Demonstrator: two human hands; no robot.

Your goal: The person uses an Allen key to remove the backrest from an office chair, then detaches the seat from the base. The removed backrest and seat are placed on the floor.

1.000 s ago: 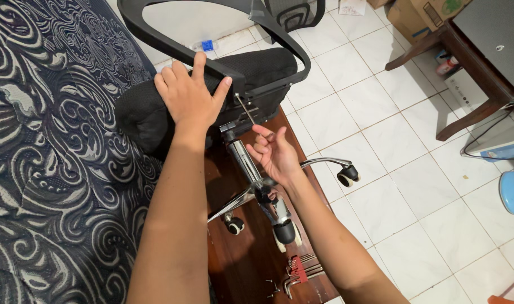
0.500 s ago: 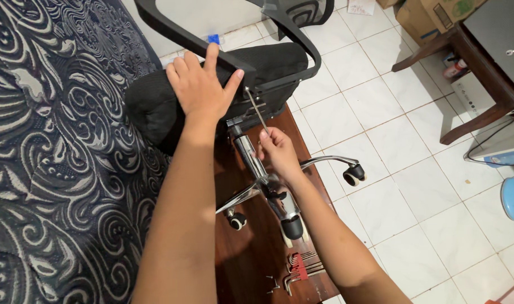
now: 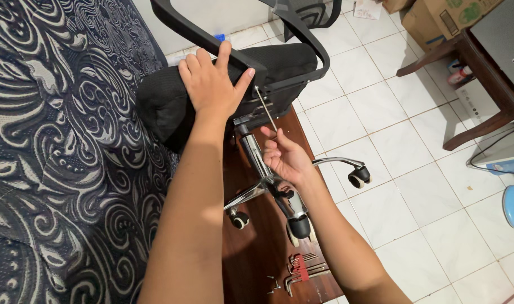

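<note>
A black office chair (image 3: 279,67) lies on its side, its seat against a patterned mattress and its chrome base sticking toward me. My left hand (image 3: 212,84) presses flat on the underside of the seat (image 3: 161,107), fingers spread. My right hand (image 3: 285,157) pinches the lower end of a thin metal hex key (image 3: 265,107), whose tip reaches into the mechanism under the seat. Right beside that hand runs the chrome gas column (image 3: 254,155), which leads down to the star base with black casters (image 3: 358,177).
A dark wooden board (image 3: 257,264) lies under the chair base, with a set of hex keys (image 3: 302,270) and loose screws on it. A blue-and-white patterned mattress (image 3: 59,169) fills the left. White floor tiles, a wooden table leg (image 3: 482,126) and cardboard boxes (image 3: 437,17) are at the right.
The view has shifted slightly. My right hand has slid down and turned on the hex key. My left hand has stayed pressed on the seat.
</note>
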